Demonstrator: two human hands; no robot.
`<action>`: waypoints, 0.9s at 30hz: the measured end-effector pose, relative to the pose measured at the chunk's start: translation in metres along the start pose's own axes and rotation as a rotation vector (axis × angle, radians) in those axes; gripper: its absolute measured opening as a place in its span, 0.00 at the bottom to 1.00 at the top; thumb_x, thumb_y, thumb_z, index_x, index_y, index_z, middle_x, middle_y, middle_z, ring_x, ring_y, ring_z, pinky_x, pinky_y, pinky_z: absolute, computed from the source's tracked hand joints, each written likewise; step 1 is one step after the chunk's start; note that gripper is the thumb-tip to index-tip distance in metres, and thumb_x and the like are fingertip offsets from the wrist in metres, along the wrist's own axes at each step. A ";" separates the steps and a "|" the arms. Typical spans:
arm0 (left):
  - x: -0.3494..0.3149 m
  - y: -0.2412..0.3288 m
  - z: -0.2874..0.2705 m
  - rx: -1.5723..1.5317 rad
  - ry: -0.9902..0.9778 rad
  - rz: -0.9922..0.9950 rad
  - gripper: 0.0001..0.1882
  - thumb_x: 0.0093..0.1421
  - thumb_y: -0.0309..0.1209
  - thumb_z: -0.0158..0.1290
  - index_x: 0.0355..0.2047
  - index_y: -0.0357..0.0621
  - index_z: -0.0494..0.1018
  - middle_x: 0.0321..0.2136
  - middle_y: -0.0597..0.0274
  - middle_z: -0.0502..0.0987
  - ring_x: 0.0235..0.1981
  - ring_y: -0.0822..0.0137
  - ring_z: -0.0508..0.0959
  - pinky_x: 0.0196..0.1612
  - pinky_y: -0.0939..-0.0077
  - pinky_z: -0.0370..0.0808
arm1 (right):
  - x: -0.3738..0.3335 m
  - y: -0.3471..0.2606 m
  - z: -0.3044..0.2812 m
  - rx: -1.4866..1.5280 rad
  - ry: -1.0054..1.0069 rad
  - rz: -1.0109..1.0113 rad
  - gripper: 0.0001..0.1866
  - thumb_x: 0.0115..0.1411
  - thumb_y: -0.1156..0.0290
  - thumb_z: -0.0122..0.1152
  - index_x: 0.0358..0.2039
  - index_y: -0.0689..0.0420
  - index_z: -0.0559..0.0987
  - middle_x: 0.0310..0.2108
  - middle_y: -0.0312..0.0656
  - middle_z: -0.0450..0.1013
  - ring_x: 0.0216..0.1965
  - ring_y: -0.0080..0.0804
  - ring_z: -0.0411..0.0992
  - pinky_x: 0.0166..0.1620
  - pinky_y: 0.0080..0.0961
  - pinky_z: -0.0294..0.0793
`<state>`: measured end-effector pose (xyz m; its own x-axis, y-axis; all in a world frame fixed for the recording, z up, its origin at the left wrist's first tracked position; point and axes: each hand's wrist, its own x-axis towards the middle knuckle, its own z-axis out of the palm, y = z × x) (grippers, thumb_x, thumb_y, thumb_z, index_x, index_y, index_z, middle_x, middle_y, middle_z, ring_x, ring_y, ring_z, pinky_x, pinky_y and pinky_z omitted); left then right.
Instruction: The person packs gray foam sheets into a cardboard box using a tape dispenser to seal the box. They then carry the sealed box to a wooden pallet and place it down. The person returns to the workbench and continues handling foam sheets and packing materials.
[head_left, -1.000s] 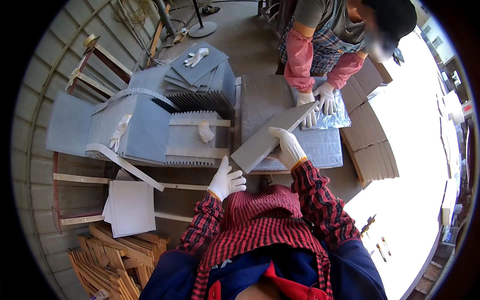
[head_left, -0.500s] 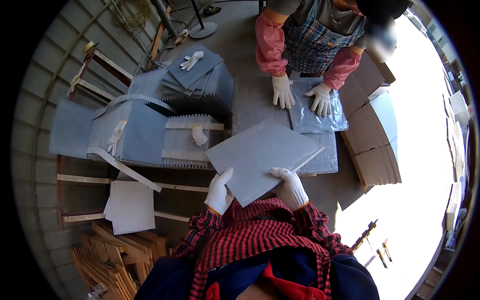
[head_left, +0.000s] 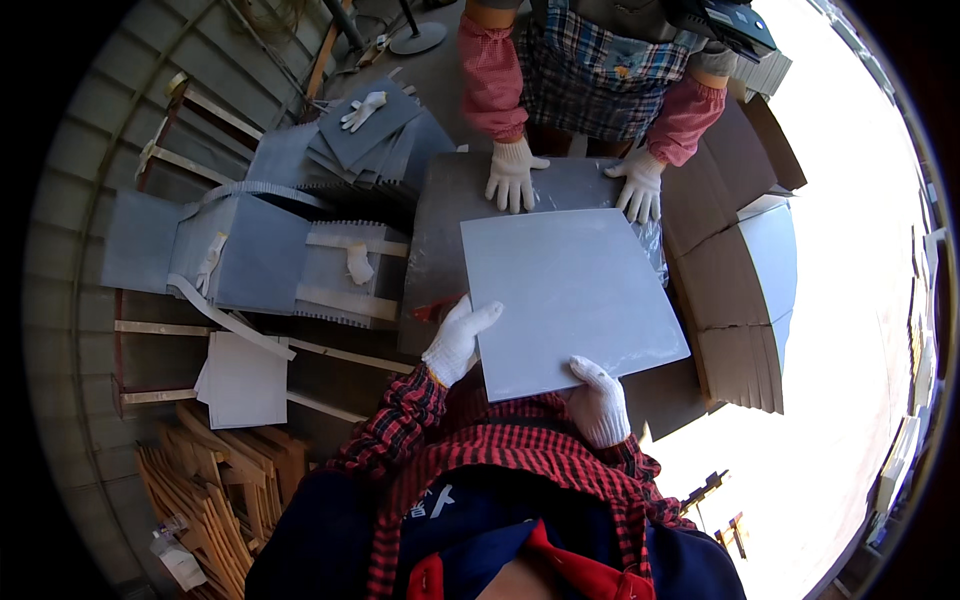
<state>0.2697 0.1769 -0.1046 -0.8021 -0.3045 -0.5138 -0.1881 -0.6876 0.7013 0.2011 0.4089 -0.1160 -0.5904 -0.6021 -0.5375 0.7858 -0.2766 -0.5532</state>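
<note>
A flat grey square panel [head_left: 572, 290] is held in front of me, over the work table. My left hand [head_left: 460, 340], in a white knit glove, grips its left edge with the thumb on top. At the near edge my right hand [head_left: 600, 402], also gloved, has its thumb on the upper face and its fingers underneath, out of sight. Beyond the panel, a co-worker's gloved hands [head_left: 515, 178] lie spread on the plastic-covered table surface [head_left: 440, 215]. Part of that surface is hidden by the panel.
Left of the table stand stacks of grey panels [head_left: 265, 255], with loose white gloves [head_left: 360, 264] on top. Wooden strips [head_left: 225, 480] lie lower left, near white sheets [head_left: 245, 380] on a rack. Large brown cartons [head_left: 735, 290] stand at the right.
The panel has turned in my hands and shifted right and away from me. My left hand now holds its left edge. The co-worker's hands have moved apart.
</note>
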 end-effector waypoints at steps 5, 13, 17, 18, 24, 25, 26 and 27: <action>0.060 -0.015 0.025 -0.075 -0.075 -0.068 0.23 0.69 0.29 0.48 0.62 0.35 0.61 0.56 0.55 0.71 0.58 0.63 0.72 0.61 0.67 0.70 | 0.028 -0.039 -0.014 0.191 0.085 0.062 0.12 0.61 0.76 0.59 0.44 0.66 0.75 0.45 0.49 0.75 0.49 0.45 0.74 0.57 0.47 0.73; 0.146 -0.009 0.049 0.015 -0.027 -0.183 0.23 0.70 0.31 0.48 0.62 0.37 0.61 0.56 0.55 0.72 0.56 0.63 0.73 0.59 0.65 0.72 | 0.104 -0.046 -0.066 0.063 0.158 -0.089 0.10 0.61 0.74 0.61 0.43 0.63 0.77 0.44 0.44 0.75 0.48 0.39 0.73 0.56 0.41 0.72; 0.183 -0.012 0.037 0.033 -0.002 -0.184 0.24 0.69 0.31 0.48 0.63 0.37 0.60 0.57 0.55 0.71 0.57 0.63 0.73 0.60 0.65 0.71 | 0.134 -0.053 -0.063 0.035 0.146 -0.099 0.11 0.61 0.74 0.62 0.44 0.63 0.77 0.45 0.44 0.75 0.49 0.37 0.72 0.56 0.39 0.71; 0.191 -0.011 0.038 0.044 0.008 -0.191 0.24 0.69 0.31 0.48 0.63 0.37 0.60 0.57 0.55 0.71 0.57 0.63 0.73 0.60 0.65 0.71 | 0.144 -0.047 -0.074 -0.158 0.131 -0.205 0.12 0.60 0.75 0.63 0.45 0.62 0.78 0.44 0.44 0.75 0.48 0.37 0.73 0.56 0.39 0.72; 0.225 -0.010 0.034 0.036 0.004 -0.169 0.24 0.69 0.30 0.47 0.63 0.37 0.60 0.57 0.55 0.71 0.58 0.64 0.72 0.60 0.65 0.71 | 0.189 -0.027 -0.109 -0.194 0.173 -0.262 0.23 0.49 0.84 0.70 0.47 0.56 0.80 0.44 0.46 0.79 0.46 0.42 0.79 0.54 0.34 0.76; 0.231 -0.011 0.031 0.032 -0.001 -0.162 0.24 0.69 0.29 0.47 0.63 0.37 0.60 0.57 0.55 0.71 0.58 0.64 0.72 0.60 0.65 0.71 | 0.193 -0.026 -0.108 -0.041 0.199 -0.188 0.23 0.49 0.83 0.71 0.47 0.55 0.80 0.44 0.46 0.79 0.47 0.42 0.79 0.54 0.34 0.76; 0.236 -0.012 0.029 0.029 -0.004 -0.167 0.24 0.69 0.29 0.48 0.64 0.37 0.60 0.57 0.55 0.71 0.58 0.64 0.72 0.61 0.65 0.71 | 0.197 -0.026 -0.108 -0.039 0.204 -0.184 0.24 0.49 0.83 0.71 0.47 0.56 0.80 0.45 0.46 0.79 0.47 0.41 0.79 0.55 0.33 0.76; 0.241 -0.014 0.027 0.027 -0.006 -0.171 0.25 0.69 0.29 0.48 0.64 0.37 0.60 0.57 0.55 0.71 0.58 0.64 0.72 0.61 0.66 0.70 | 0.200 -0.025 -0.107 -0.040 0.195 -0.180 0.21 0.51 0.82 0.69 0.47 0.57 0.79 0.45 0.46 0.78 0.48 0.40 0.77 0.55 0.34 0.75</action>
<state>0.0639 0.1306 -0.2249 -0.7603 -0.1811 -0.6238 -0.3371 -0.7108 0.6173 0.0433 0.3758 -0.2775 -0.7473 -0.3894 -0.5385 0.6594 -0.3343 -0.6734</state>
